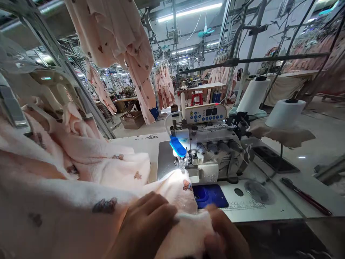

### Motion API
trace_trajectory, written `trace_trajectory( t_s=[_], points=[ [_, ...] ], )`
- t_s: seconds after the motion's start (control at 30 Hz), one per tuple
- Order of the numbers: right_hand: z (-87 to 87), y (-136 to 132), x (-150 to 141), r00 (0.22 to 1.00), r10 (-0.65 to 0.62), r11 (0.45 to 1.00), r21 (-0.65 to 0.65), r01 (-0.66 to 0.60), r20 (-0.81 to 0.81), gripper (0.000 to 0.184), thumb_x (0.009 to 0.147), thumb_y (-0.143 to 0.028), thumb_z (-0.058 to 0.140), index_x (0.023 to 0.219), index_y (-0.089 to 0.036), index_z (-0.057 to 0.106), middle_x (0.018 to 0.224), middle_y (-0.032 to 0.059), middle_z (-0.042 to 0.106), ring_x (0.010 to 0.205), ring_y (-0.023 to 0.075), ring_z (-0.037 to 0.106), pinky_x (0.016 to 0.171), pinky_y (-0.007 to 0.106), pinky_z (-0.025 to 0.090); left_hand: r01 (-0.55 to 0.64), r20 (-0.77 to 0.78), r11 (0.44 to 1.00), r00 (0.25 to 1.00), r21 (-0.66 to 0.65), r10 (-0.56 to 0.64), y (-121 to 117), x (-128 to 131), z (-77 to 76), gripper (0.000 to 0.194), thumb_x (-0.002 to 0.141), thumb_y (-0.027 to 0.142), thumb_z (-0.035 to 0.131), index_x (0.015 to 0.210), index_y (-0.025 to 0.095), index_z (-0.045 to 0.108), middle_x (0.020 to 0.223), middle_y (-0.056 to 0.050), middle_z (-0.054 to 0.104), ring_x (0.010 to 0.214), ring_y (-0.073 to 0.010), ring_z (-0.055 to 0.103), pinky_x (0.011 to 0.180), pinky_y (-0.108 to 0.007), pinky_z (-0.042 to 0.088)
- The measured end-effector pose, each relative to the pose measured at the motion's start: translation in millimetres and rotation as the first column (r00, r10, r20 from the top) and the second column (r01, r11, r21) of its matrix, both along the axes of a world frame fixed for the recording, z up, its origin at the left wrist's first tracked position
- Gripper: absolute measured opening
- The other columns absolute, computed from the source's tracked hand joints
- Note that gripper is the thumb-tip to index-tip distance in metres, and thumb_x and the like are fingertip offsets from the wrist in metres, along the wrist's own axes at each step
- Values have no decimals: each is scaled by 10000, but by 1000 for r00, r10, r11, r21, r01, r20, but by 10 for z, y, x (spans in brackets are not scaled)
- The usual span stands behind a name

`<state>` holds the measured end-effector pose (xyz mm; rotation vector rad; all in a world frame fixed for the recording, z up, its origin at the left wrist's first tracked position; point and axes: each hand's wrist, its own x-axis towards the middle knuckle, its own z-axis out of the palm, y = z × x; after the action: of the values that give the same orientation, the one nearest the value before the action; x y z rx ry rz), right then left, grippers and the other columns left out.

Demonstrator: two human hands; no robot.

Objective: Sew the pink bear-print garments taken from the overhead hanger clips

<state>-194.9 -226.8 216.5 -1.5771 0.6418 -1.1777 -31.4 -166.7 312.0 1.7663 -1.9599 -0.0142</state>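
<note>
Pale pink fleece fabric [172, 196] with small bear prints lies over the front of an overlock sewing machine [212, 151]. Its far edge reaches the lit presser foot [182, 162]. My left hand [148, 219] rests on the fleece with bent fingers closed on a fold. Close by on the right, my right hand [225, 233] pinches the fabric's edge; it is slightly blurred and its lower fingers are partly hidden. More of the same fleece spreads across the left side and hangs toward me.
White thread cones [253, 95] stand behind the machine on the right. Tweezers [306, 196] with a dark red handle lie on the table's right. A blue plate [210, 196] sits before the machine. Pink garment pieces [115, 39] hang overhead; a cardboard box [133, 118] stands beyond.
</note>
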Motion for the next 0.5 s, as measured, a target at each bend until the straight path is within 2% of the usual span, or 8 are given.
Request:
trace_trajectory(
  t_s=[0.07,0.1,0.2,0.33,0.43,0.5],
  points=[
    [38,-128,74,990,132,989,67,-135,54,401,741,-604,592,882,-228,596,1005,76,601,931,269,557,773,344,465,-85,32,996,996,28,84,-116,-50,-52,208,869,235,442,712,236,579,676,10,595,626,-127,547,545,-221,390],
    [38,-198,126,980,188,972,128,-195,66,434,731,-606,603,933,-222,588,1033,72,596,955,268,550,784,340,463,-129,43,990,991,55,127,-185,-65,-104,208,861,223,430,714,235,576,679,12,597,613,-127,545,530,-220,377],
    [-54,-329,252,959,270,909,308,-282,82,355,781,-514,598,931,-192,585,863,30,606,820,208,559,718,282,453,-243,68,967,969,78,238,-351,-78,-300,225,860,221,396,679,215,531,632,21,572,563,-121,521,508,-219,343],
    [-212,-330,300,981,191,903,384,-192,41,307,787,-475,587,773,-170,566,739,4,568,707,165,520,630,237,423,-319,56,945,947,70,316,-449,-35,-426,270,882,300,404,647,193,481,603,18,536,535,-116,485,509,-220,329],
    [-188,-373,339,996,81,951,302,-64,-45,320,816,-471,524,707,-171,540,668,-8,530,631,139,484,560,216,381,-327,34,944,945,44,326,-551,26,-404,253,880,327,422,682,192,501,625,14,539,544,-119,483,521,-225,328],
    [-141,-454,403,993,8,972,233,21,-120,288,835,-450,492,776,-174,551,646,-10,545,581,129,470,528,216,354,-352,47,934,936,54,350,-656,79,-387,244,888,324,406,707,194,504,642,8,548,572,-132,507,539,-236,330]
  ],
)
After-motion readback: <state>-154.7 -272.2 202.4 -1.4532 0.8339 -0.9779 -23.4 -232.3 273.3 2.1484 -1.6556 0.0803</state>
